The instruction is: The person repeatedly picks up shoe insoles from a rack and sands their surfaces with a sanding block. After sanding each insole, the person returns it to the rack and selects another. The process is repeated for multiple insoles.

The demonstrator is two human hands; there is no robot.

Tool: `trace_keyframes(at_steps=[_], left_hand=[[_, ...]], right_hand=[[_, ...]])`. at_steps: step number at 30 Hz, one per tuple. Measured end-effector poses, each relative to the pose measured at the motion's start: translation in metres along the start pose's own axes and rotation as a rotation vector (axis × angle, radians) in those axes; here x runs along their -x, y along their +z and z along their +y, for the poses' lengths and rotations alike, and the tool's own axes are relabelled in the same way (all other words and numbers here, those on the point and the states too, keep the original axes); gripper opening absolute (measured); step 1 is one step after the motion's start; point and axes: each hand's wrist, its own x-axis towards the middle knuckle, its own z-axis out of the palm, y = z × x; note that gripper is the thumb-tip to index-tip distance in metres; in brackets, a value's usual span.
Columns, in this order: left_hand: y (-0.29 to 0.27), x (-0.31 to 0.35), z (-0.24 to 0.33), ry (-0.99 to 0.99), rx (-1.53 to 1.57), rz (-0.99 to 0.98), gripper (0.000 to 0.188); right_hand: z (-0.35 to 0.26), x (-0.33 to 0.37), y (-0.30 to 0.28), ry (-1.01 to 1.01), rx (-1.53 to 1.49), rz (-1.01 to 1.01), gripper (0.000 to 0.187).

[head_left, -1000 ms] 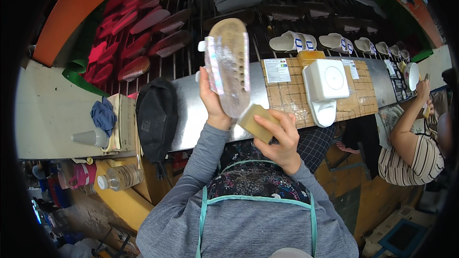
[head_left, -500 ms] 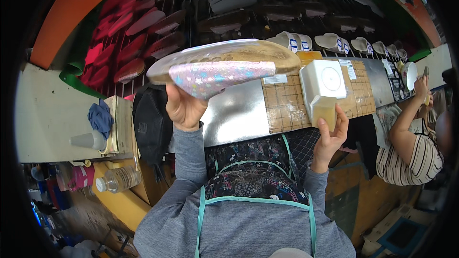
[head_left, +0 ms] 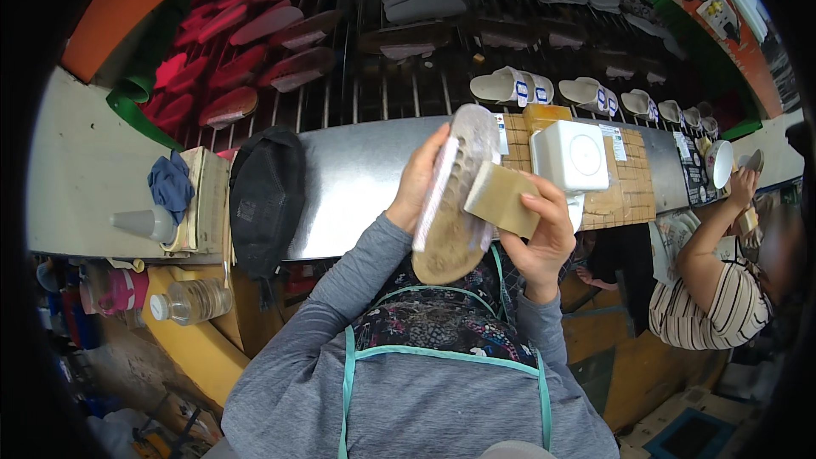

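Fisheye head cam, dwn/fwd, close.

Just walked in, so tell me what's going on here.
A person's left hand holds a shoe sole, and their right hand holds a yellowish block at its right edge; whether they touch is hard to tell. A white container stands just beyond the right hand. A co-worker in a striped top is off to the right.

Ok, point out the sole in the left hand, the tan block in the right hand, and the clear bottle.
Sole [head_left: 452, 214]: head view, on its face near mid-length.
Tan block [head_left: 503, 201]: head view, middle of its broad face.
Clear bottle [head_left: 196, 301]: head view, side of its body.
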Motion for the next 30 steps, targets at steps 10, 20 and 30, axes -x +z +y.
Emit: trace_keyframes(at_steps=[10, 20, 30], left_hand=[[0.019, 0.022, -0.005, 0.126, -0.324, 0.051, 0.043], [0.025, -0.014, 0.014, 0.249, -0.264, 0.088, 0.039], [0.037, -0.029, 0.010, 0.297, -0.267, 0.084, 0.046]], right_hand=[[-0.002, -0.017, 0.004, 0.052, 0.161, -0.161, 0.048], [-0.019, 0.001, 0.006, -0.061, 0.138, -0.332, 0.046], [-0.008, -0.021, -0.012, 0.058, 0.103, -0.011, 0.048]])
